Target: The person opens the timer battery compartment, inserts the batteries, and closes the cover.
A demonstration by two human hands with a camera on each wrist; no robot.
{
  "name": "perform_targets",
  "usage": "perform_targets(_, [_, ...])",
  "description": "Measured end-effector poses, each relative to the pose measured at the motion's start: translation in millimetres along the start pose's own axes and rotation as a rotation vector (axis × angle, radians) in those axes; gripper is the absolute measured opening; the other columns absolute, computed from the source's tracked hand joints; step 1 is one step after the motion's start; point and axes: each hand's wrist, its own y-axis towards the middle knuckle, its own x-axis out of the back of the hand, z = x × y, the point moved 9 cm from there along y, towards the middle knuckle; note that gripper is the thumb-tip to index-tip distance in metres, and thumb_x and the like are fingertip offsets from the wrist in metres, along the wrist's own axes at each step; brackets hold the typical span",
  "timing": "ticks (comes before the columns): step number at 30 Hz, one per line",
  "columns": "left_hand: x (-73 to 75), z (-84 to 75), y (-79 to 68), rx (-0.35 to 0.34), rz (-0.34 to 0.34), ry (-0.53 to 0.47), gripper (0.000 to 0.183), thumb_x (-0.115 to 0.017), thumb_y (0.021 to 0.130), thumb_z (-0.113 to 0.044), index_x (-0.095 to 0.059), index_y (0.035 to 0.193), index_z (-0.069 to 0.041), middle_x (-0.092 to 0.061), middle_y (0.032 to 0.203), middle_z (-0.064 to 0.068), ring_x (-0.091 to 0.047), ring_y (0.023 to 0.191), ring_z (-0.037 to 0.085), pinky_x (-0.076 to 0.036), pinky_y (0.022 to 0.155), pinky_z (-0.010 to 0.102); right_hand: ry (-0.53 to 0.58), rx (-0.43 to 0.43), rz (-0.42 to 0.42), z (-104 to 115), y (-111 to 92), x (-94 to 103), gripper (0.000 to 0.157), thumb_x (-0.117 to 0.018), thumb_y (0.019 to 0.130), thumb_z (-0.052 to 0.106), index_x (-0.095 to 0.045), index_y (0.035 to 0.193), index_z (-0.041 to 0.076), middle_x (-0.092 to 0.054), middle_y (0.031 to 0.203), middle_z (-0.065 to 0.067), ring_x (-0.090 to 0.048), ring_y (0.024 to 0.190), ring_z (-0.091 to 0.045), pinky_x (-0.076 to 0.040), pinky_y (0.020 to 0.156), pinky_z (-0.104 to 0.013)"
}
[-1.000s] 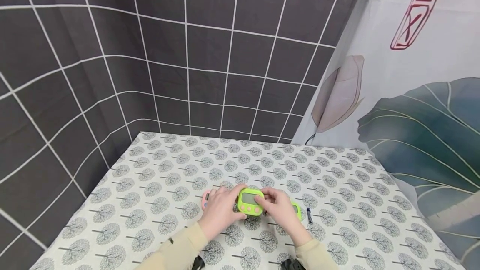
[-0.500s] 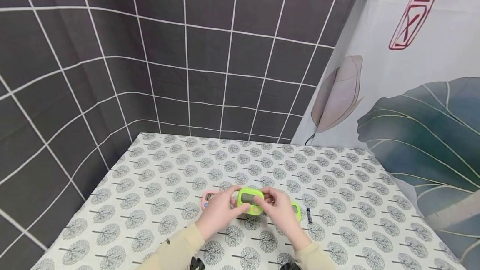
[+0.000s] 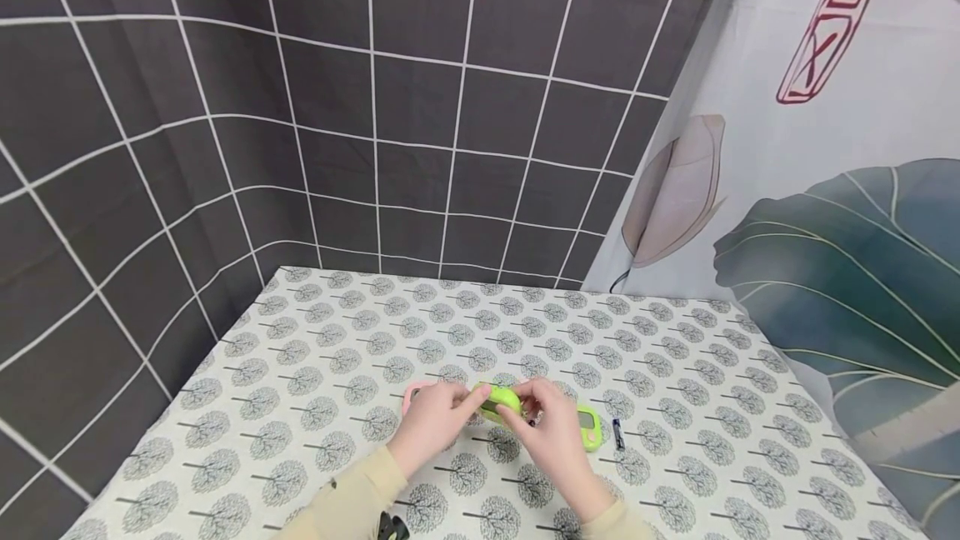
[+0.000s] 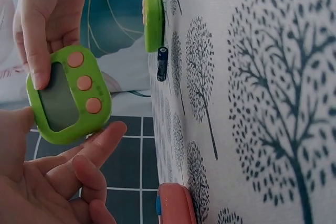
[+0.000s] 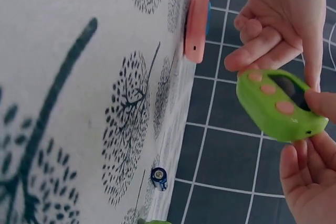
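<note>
A lime-green digital timer (image 3: 498,400) with a grey screen and pink buttons is held above the table between both hands. My left hand (image 3: 437,422) pinches its left end between thumb and fingers; in the left wrist view its other fingers lie loosely curled. At the opposite end my right hand (image 3: 553,432) grips the timer, thumb over the screen and fingers behind. The timer's buttons (image 5: 269,88) face the table side in the right wrist view. Its back is hidden.
A second green timer (image 3: 589,428) lies right of my right hand, with a dark battery (image 3: 618,433) beyond it. Another battery (image 4: 163,64) lies near that timer. A pink timer (image 4: 176,203) lies by my left hand. The tree-patterned cloth (image 3: 360,332) meets a dark grid curtain (image 3: 420,107).
The timer has turned from facing up toward the head camera to a tilt showing its edge. My right hand has shifted slightly left and down, uncovering more of the second green timer.
</note>
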Motion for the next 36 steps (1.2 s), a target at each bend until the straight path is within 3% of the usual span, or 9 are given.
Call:
perform_targets(6, [-0.9, 1.5, -0.4, 0.005, 0.012, -0.039, 0.055, -0.045, 0.092, -0.059, -0.072, 0.088, -0.011, -0.067, 0.073, -0.003, -0.056, 0.061, 0.007, -0.048, 0.063, 0.029, -0.114, 0.161, -0.077, 15.3, -4.6, 1.5, 0.032, -0.085, 0.062, 0.004, -0.061, 0.083, 0.010, -0.055, 0.077, 0.008, -0.048, 0.068, -0.004, -0.047, 0.059, -0.018])
perform_targets(14, [-1.9, -0.5, 2.1, 0.005, 0.055, -0.141, 0.042, -0.052, 0.093, -0.048, -0.073, 0.088, -0.012, -0.071, 0.080, -0.001, -0.065, 0.078, 0.018, -0.051, 0.074, 0.038, -0.269, 0.286, -0.122, 33.1, -8.8, -1.4, 0.037, -0.086, 0.056, 0.001, -0.060, 0.081, 0.009, -0.058, 0.082, 0.003, -0.051, 0.077, -0.009, -0.048, 0.070, -0.021])
perform_targets(19, [-4.2, 3.0, 4.9, 0.022, 0.084, -0.203, 0.037, -0.054, 0.093, -0.045, -0.073, 0.084, -0.015, -0.072, 0.079, -0.003, -0.065, 0.079, 0.016, -0.050, 0.072, 0.035, -0.330, 0.378, -0.146, 45.1, -13.0, -1.8, 0.043, -0.088, 0.051, 0.001, -0.062, 0.084, 0.010, -0.060, 0.086, 0.003, -0.051, 0.082, -0.010, -0.046, 0.076, -0.018])
perform_targets(25, [-4.2, 4.3, 5.7, 0.035, 0.098, -0.225, 0.039, -0.056, 0.090, -0.049, -0.073, 0.084, -0.015, -0.072, 0.082, -0.001, -0.061, 0.075, 0.019, -0.046, 0.066, 0.031, -0.368, 0.451, -0.164, 56.8, -16.2, -2.3, 0.040, -0.086, 0.052, 0.003, -0.062, 0.083, 0.010, -0.061, 0.087, 0.001, -0.051, 0.079, -0.011, -0.046, 0.072, -0.021])
perform_targets(28, [-3.6, 5.4, 5.1, 0.044, 0.095, -0.230, 0.040, -0.058, 0.089, -0.049, -0.073, 0.084, -0.013, -0.070, 0.080, -0.001, -0.056, 0.067, 0.018, -0.044, 0.060, 0.028, -0.369, 0.475, -0.148, 58.7, -17.6, -5.1, 0.036, -0.086, 0.056, 0.009, -0.062, 0.082, 0.012, -0.059, 0.088, 0.003, -0.049, 0.079, -0.011, -0.046, 0.071, -0.023])
perform_targets(32, [-5.5, 10.7, 4.7, 0.084, 0.100, -0.261, 0.041, -0.060, 0.088, -0.049, -0.073, 0.081, -0.011, -0.055, 0.061, -0.006, -0.043, 0.054, 0.011, -0.037, 0.052, 0.023, -0.344, 0.454, -0.099, 55.8, -17.6, -8.7, 0.031, -0.084, 0.061, 0.015, -0.063, 0.083, 0.015, -0.059, 0.090, 0.004, -0.049, 0.081, -0.011, -0.044, 0.071, -0.023])
perform_targets(36, [-7.0, 16.2, 4.9, 0.134, 0.088, -0.322, 0.040, -0.063, 0.086, -0.048, -0.072, 0.079, -0.010, -0.052, 0.060, -0.004, -0.046, 0.058, 0.012, -0.039, 0.058, 0.026, -0.307, 0.408, -0.058, 50.9, -17.0, -10.7, 0.027, -0.082, 0.065, 0.016, -0.064, 0.085, 0.015, -0.059, 0.092, 0.002, -0.048, 0.084, -0.012, -0.043, 0.073, -0.022])
